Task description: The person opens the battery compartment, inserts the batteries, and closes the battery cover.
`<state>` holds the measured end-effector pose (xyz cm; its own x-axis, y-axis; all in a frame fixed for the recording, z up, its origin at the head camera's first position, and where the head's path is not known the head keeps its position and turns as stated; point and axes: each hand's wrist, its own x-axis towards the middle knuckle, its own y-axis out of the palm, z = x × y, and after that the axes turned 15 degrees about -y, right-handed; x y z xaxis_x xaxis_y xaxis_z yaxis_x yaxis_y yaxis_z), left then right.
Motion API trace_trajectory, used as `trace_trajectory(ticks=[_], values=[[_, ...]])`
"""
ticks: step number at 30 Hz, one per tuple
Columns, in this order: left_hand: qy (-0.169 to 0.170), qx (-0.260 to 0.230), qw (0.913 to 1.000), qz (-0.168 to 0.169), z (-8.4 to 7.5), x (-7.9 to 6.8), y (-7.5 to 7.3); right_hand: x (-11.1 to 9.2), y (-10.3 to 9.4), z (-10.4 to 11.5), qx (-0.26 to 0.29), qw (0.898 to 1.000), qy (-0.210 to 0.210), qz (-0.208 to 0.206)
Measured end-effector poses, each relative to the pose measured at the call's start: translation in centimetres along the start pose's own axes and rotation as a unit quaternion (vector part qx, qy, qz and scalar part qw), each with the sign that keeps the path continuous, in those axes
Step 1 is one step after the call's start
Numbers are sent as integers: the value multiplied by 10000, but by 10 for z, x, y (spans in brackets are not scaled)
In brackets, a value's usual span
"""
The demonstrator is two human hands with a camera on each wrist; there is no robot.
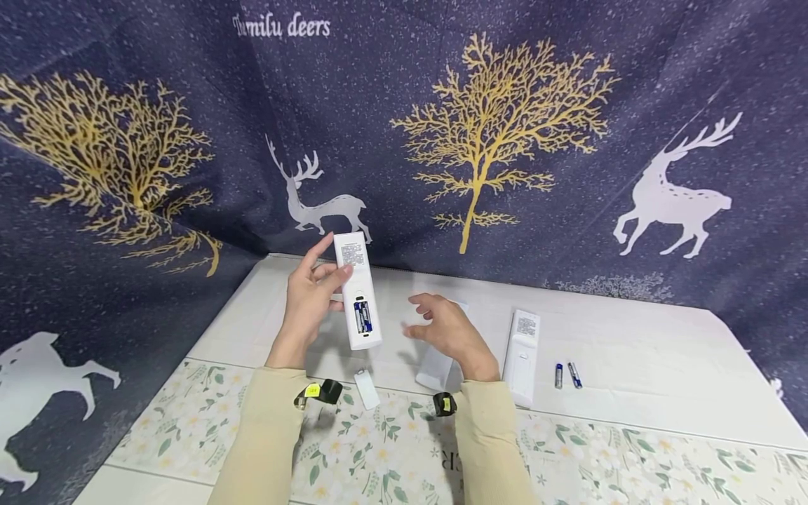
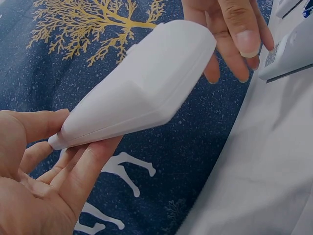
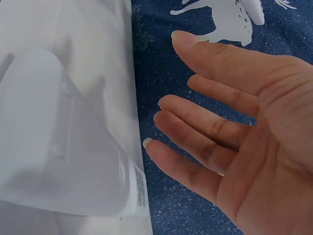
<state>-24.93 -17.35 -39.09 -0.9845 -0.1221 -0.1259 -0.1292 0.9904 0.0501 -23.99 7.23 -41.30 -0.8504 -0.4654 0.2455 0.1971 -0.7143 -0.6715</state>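
My left hand (image 1: 309, 298) grips a white remote control (image 1: 370, 335) between thumb and fingers by its upper part, raised above the table with its back toward the head camera. Two blue-and-silver batteries (image 1: 363, 317) lie side by side in its uncovered compartment. The left wrist view shows the same remote from its smooth, angled end. To the right, my right hand (image 1: 451, 330) hovers with relaxed, slightly bent fingers and nothing between them. A second white remote (image 1: 434, 368) lies below that hand, partly hidden by it. On the table under the held remote is a small white battery cover (image 1: 366, 389).
Right of my right arm lies a third white remote (image 1: 521, 358), back up with its cover on. Two loose batteries (image 1: 567, 376) are beside it. A flowered cloth strip (image 1: 372, 456) runs along the near side, and a dark blue curtain (image 1: 379, 105) hangs behind the white table.
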Motion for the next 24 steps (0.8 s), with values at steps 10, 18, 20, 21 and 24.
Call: trace_trajectory(ticks=[10,18,20,21,24], values=[[34,23,10000,-15,1,1,-1,1,3,-1,14,9998,146,151],[17,-6,10000,-15,1,2,-2,1,5,1,130,9996,110,244],[24,-2,10000,-8,1,2,-2,1,6,2,176,9995,59,259],[33,-6,10000,-3,1,2,-2,1,6,2,209,9994,36,267],[42,-29,10000,10,1,1,-2,1,7,1,288,9990,-17,329]])
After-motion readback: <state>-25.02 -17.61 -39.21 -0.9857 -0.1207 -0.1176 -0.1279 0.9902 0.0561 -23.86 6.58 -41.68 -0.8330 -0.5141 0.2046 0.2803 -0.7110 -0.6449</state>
